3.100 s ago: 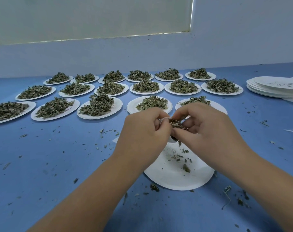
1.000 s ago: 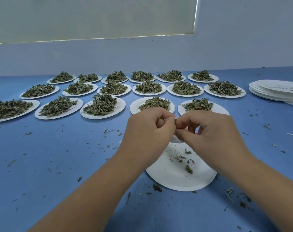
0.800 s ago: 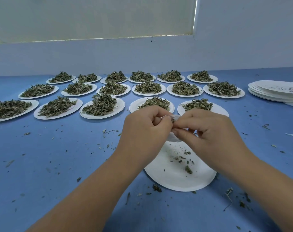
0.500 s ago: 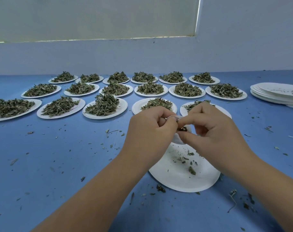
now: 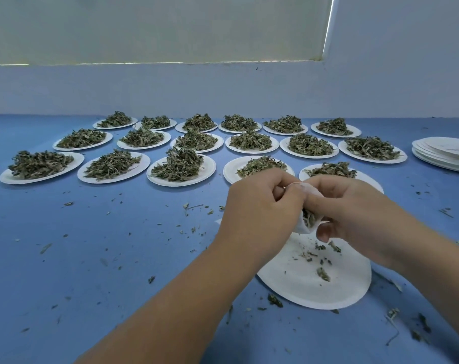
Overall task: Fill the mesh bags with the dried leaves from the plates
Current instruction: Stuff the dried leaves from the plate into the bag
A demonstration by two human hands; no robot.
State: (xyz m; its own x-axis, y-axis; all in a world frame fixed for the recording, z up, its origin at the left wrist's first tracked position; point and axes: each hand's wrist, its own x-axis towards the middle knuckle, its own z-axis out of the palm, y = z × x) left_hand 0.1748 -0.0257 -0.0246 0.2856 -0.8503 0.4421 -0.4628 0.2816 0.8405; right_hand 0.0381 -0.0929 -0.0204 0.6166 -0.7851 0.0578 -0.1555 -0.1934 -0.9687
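Pinching white mesh bag [image 5: 306, 224] between left hand [image 5: 260, 206] and right hand [image 5: 354, 206], leaves inside, above near-empty plate [image 5: 336, 290]

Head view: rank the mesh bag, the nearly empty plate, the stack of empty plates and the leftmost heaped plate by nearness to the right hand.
1. mesh bag, gripped by the right hand itself.
2. nearly empty plate, just below the hand.
3. stack of empty plates, far right.
4. leftmost heaped plate, far left.

Left hand [image 5: 260, 208] and right hand [image 5: 354, 206] meet, fingers pinching.
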